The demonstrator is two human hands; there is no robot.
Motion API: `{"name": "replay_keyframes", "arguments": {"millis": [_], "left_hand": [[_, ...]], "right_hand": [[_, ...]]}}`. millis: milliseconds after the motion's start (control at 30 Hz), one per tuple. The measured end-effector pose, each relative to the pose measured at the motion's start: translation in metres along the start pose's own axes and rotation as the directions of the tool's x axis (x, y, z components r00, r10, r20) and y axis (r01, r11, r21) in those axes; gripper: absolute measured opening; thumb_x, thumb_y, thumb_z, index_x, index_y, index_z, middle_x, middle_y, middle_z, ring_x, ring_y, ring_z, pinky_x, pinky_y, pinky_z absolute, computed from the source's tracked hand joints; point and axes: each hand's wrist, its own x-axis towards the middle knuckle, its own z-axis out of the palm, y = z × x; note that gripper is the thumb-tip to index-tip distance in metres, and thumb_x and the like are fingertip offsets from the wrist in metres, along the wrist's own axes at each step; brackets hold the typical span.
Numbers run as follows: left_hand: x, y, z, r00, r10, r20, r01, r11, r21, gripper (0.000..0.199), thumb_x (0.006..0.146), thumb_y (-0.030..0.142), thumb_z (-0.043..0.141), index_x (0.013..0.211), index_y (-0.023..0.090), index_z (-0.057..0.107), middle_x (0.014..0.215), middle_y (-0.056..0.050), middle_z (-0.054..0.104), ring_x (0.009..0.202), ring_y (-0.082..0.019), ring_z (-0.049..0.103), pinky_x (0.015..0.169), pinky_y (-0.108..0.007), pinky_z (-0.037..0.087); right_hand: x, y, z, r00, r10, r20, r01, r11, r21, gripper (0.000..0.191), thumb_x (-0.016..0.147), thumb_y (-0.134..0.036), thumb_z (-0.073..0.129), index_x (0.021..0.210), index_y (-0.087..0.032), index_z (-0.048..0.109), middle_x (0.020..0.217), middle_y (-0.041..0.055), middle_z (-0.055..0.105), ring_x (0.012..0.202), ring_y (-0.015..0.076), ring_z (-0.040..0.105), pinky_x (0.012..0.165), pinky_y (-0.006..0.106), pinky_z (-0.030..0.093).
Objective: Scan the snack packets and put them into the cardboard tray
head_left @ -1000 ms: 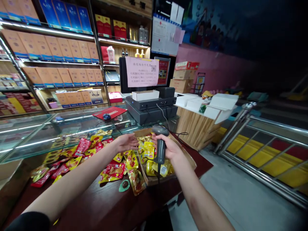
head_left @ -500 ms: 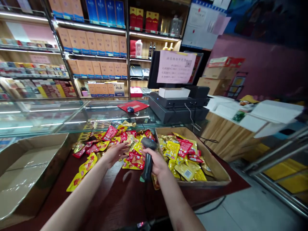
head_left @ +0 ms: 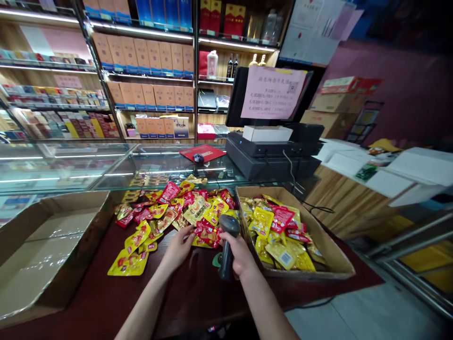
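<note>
My right hand (head_left: 240, 252) is wrapped round the handle of a dark handheld barcode scanner (head_left: 228, 255), its head pointing away from me. My left hand (head_left: 180, 250) is low over the table, thumb and fingertips closed at the left edge of a red snack packet (head_left: 208, 233). That packet lies at the near side of a loose pile of red, yellow and gold packets. A gold packet (head_left: 197, 210) and a yellow packet (head_left: 215, 211) lie just behind it. Another yellow packet (head_left: 128, 262) lies flat to the left of my left hand.
An open cardboard box (head_left: 339, 267) holding more packets stands right of the scanner. Another cardboard tray (head_left: 81, 231) stands at the left. Behind the dark red table (head_left: 170, 307) are a glass counter (head_left: 155, 158), a monitor (head_left: 233, 101) and a mouse (head_left: 198, 158).
My left hand has moved down from above the pile to the red packet's edge, its fingers drawing together. The scanner stays in my right hand. The view has shifted slightly.
</note>
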Motion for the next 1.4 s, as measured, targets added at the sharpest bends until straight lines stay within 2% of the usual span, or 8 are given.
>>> {"name": "replay_keyframes", "arguments": {"millis": [133, 267, 467, 633, 833, 967, 1167, 1400], "left_hand": [[-0.004, 0.007, 0.009, 0.98, 0.201, 0.001, -0.191, 0.931, 0.31, 0.043, 0.082, 0.031, 0.048, 0.122, 0.017, 0.057, 0.123, -0.011, 0.055, 0.115, -0.023, 0.048, 0.1, -0.036, 0.033], [-0.01, 0.012, 0.016, 0.972, 0.235, 0.018, -0.213, 0.845, 0.49, 0.049, 0.078, 0.03, 0.055, 0.126, 0.021, 0.053, 0.122, -0.011, 0.05, 0.115, -0.025, 0.045, 0.098, -0.037, 0.033], [-0.009, 0.009, 0.01, 0.973, 0.194, 0.128, -0.232, 0.807, 0.543, 0.061, 0.066, 0.03, 0.068, 0.125, 0.026, 0.053, 0.115, -0.01, 0.05, 0.109, -0.025, 0.047, 0.093, -0.035, 0.034], [-0.01, 0.009, 0.008, 0.977, 0.207, 0.052, -0.205, 0.844, 0.496, 0.048, 0.068, 0.03, 0.068, 0.114, 0.023, 0.06, 0.102, -0.008, 0.054, 0.095, -0.022, 0.053, 0.085, -0.032, 0.039], [-0.003, 0.009, -0.001, 0.982, 0.172, -0.072, -0.147, 0.953, 0.265, 0.03, 0.07, 0.032, 0.064, 0.099, 0.023, 0.068, 0.099, -0.007, 0.059, 0.089, -0.019, 0.057, 0.083, -0.03, 0.042], [0.015, 0.003, -0.014, 0.998, -0.008, -0.061, 0.008, 1.0, -0.008, 0.033, 0.069, 0.042, 0.064, 0.091, 0.019, 0.072, 0.088, -0.006, 0.067, 0.083, -0.02, 0.061, 0.076, -0.028, 0.045], [0.033, -0.003, -0.017, 0.971, -0.227, 0.073, 0.235, 0.869, -0.435, 0.039, 0.062, 0.05, 0.069, 0.078, 0.014, 0.069, 0.067, -0.001, 0.065, 0.056, -0.012, 0.059, 0.055, -0.022, 0.046], [0.038, -0.002, -0.018, 0.908, -0.296, 0.297, 0.416, 0.724, -0.551, 0.047, 0.056, 0.044, 0.078, 0.09, 0.015, 0.063, 0.076, -0.005, 0.068, 0.063, -0.016, 0.064, 0.061, -0.029, 0.053]], "right_hand": [[0.006, 0.005, -0.003, 0.995, 0.089, 0.049, -0.095, 0.987, 0.131, 0.023, 0.055, -0.018, 0.071, 0.077, -0.014, 0.067, 0.068, 0.0007, 0.065, 0.062, 0.0113, 0.058, 0.059, 0.021, 0.046], [0.008, 0.005, -0.004, 0.984, 0.15, 0.101, -0.166, 0.97, 0.178, 0.022, 0.056, -0.016, 0.069, 0.077, -0.013, 0.065, 0.068, 0.0023, 0.066, 0.061, 0.0114, 0.06, 0.055, 0.02, 0.045], [0.008, 0.0, 0.0, 0.982, 0.165, 0.087, -0.175, 0.976, 0.129, 0.021, 0.056, -0.015, 0.068, 0.077, -0.012, 0.065, 0.081, 0.0067, 0.069, 0.066, 0.0123, 0.063, 0.055, 0.019, 0.047], [0.009, 0.001, -0.001, 0.974, 0.193, 0.117, -0.214, 0.956, 0.202, 0.021, 0.057, -0.015, 0.067, 0.078, -0.013, 0.063, 0.078, 0.0053, 0.068, 0.073, 0.0158, 0.065, 0.059, 0.022, 0.05], [0.008, -0.002, -0.001, 0.973, 0.151, 0.173, -0.199, 0.93, 0.308, 0.022, 0.056, -0.009, 0.067, 0.078, -0.013, 0.064, 0.087, 0.0092, 0.069, 0.091, 0.0227, 0.065, 0.076, 0.031, 0.054], [0.005, -0.007, 0.005, 0.963, 0.083, 0.256, -0.157, 0.945, 0.287, 0.03, 0.056, -0.01, 0.067, 0.086, -0.014, 0.067, 0.1, 0.0091, 0.068, 0.104, 0.0248, 0.06, 0.085, 0.034, 0.051], [0.005, -0.009, 0.022, 0.942, 0.046, 0.331, -0.114, 0.975, 0.189, 0.032, 0.056, -0.012, 0.066, 0.088, -0.016, 0.069, 0.104, 0.0075, 0.068, 0.11, 0.0225, 0.056, 0.089, 0.03, 0.047], [0.022, -0.002, 0.032, 0.948, 0.059, 0.313, -0.081, 0.995, 0.06, 0.031, 0.057, -0.015, 0.065, 0.088, -0.015, 0.068, 0.08, 0.0044, 0.069, 0.074, 0.0143, 0.063, 0.068, 0.024, 0.049]]}}
